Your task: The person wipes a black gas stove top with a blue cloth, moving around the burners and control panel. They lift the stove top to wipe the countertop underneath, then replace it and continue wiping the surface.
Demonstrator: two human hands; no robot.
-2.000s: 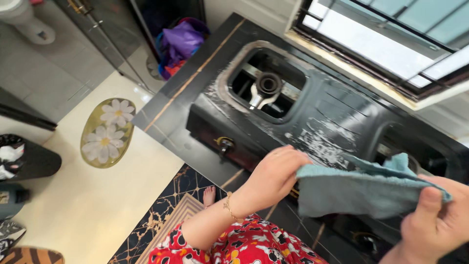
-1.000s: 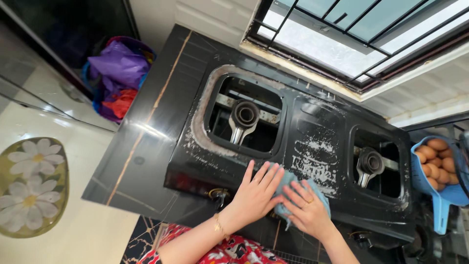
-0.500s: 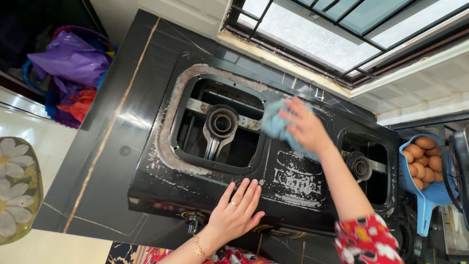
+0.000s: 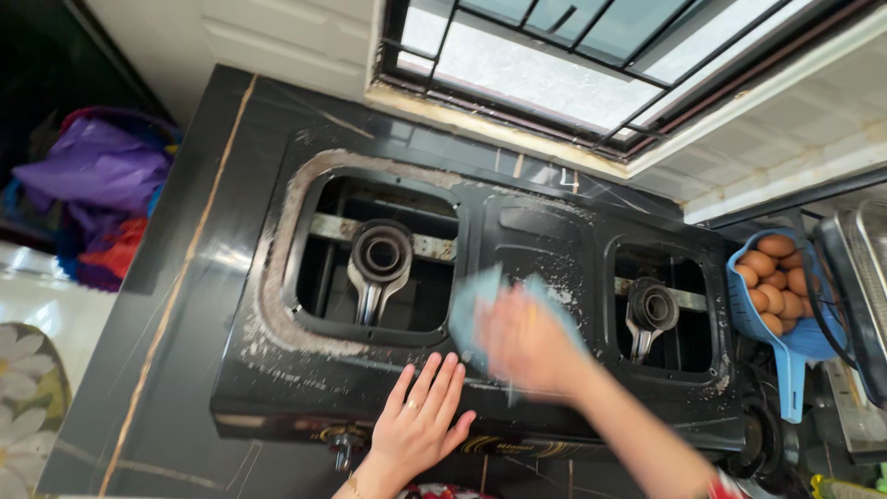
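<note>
Head view: blurred right hand [image 4: 528,344] seemingly grasps blue cloth [image 4: 473,305] on stove [image 4: 517,226]; left hand [image 4: 420,420] lies flat, fingers released.

Dark polished stone surface [image 4: 199,185] with thin gold veins, set against a pale panelled wall [image 4: 268,42]. Above it a black-barred window [image 4: 573,65], frosted and bright with daylight, in a worn cream frame. At far left a heap of purple and red bags [image 4: 92,194] in shadow, and below it a light floor with an oval flower-patterned mat [image 4: 23,416].
</note>
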